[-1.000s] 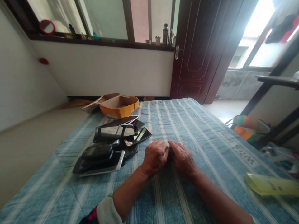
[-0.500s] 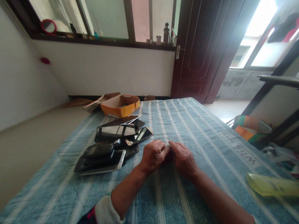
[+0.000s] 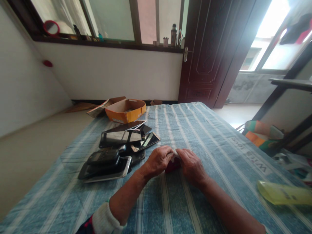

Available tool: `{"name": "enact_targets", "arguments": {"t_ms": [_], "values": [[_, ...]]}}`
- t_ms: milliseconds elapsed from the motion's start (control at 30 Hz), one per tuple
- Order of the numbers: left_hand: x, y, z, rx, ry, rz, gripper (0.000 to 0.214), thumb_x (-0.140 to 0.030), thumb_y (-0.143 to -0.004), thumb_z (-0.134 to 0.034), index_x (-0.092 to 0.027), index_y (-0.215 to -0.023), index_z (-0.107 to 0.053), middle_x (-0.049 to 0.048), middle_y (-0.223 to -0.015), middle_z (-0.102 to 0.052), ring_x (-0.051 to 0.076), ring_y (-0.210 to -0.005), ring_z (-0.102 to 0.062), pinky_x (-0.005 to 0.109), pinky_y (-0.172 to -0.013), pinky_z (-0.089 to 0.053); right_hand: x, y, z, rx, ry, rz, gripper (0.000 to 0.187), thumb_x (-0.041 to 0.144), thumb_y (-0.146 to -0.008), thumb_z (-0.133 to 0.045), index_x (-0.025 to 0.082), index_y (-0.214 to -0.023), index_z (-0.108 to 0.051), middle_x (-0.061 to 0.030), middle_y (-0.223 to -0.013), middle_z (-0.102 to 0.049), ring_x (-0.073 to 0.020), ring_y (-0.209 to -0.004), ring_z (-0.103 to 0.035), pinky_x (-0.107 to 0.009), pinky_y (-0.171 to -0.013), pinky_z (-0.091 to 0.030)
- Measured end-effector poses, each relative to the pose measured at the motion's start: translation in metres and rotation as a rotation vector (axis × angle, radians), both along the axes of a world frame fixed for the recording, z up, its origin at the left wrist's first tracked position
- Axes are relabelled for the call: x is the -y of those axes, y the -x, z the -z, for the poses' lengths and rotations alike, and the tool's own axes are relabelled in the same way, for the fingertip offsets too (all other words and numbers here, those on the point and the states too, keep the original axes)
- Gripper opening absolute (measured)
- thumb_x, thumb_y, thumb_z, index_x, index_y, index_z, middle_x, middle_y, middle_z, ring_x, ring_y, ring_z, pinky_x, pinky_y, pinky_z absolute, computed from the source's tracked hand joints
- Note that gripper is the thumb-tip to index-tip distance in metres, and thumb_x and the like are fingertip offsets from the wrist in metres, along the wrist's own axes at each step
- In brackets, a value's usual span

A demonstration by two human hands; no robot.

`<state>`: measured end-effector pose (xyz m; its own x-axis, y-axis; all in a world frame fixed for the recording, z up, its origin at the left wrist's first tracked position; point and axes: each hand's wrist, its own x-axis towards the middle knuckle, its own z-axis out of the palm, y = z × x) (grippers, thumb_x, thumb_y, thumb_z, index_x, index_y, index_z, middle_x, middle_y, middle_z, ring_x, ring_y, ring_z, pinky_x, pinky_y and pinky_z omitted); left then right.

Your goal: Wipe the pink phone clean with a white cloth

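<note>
Seen from head height, close together over a cloth-covered surface (image 3: 214,139) with blue and white stripes: left hand (image 3: 158,160) and right hand (image 3: 193,165), backs upward, fingertips almost meeting. In the left hand, pinched between thumb and curled fingers, a small pale scrap (image 3: 175,155), mostly covered and too small to identify. Right hand bent over the other side of the scrap, fingers together, their undersides turned away; impossible to tell how firmly closed. Just below the scrap, between the hands, a dark red object (image 3: 172,166), partly hidden by both, its full shape hard to make out. To the left, near the left hand, an overlapping heap of phones (image 3: 122,137), some screens dark, some catching reflections, lower ones largely buried and hard to count. On top at the near end, a thick black device (image 3: 103,157). Beyond the heap, an open orange box (image 3: 125,115), contents too shadowed to name. At the right, a translucent yellow item (image 3: 280,192), cut off by the picture's edge; farther up on the cloth, blurred lettering (image 3: 251,156). Bottom left, a pale cuff (image 3: 104,219), with the sleeve above it cropped away. At the back, a dark red door (image 3: 207,48), its top out of view.
</note>
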<state>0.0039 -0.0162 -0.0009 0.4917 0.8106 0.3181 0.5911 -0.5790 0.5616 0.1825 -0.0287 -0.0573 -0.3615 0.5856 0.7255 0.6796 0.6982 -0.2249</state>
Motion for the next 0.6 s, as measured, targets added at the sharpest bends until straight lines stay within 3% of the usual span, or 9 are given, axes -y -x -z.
{"name": "enact_targets", "arguments": {"t_ms": [267,433,600], "values": [[-0.001,0.007,-0.008,0.02,0.08,0.095,0.023,-0.016,-0.086,-0.046,-0.017,-0.08,-0.068,0.0018,-0.075,-0.063,0.014,-0.074,-0.059,0.023,-0.069,-0.046,0.001,0.0,0.0,0.008,-0.007,0.002,0.029,0.007,-0.089,-0.04,0.014,-0.111,-0.057,-0.0096,-0.096,-0.068,-0.0227,-0.096,-0.06,-0.034,-0.082,-0.049],[0.0,0.002,-0.003,0.054,0.063,-0.039,0.024,-0.015,-0.085,-0.046,-0.017,-0.088,-0.07,0.0033,-0.084,-0.068,0.016,-0.08,-0.063,0.025,-0.073,-0.048,0.0,0.0,0.001,0.008,0.025,-0.008,0.03,0.008,-0.088,-0.041,0.015,-0.112,-0.057,-0.0094,-0.096,-0.068,-0.0225,-0.096,-0.06,-0.034,-0.081,-0.049],[0.002,-0.008,0.005,0.041,-0.008,-0.166,0.019,-0.013,-0.084,-0.05,-0.017,-0.084,-0.068,0.0045,-0.084,-0.069,0.018,-0.08,-0.064,0.027,-0.075,-0.049,0.0,-0.001,0.002,0.007,0.008,-0.001,0.031,0.008,-0.089,-0.041,0.016,-0.114,-0.057,-0.0094,-0.097,-0.068,-0.0222,-0.097,-0.06,-0.034,-0.082,-0.05]]}}
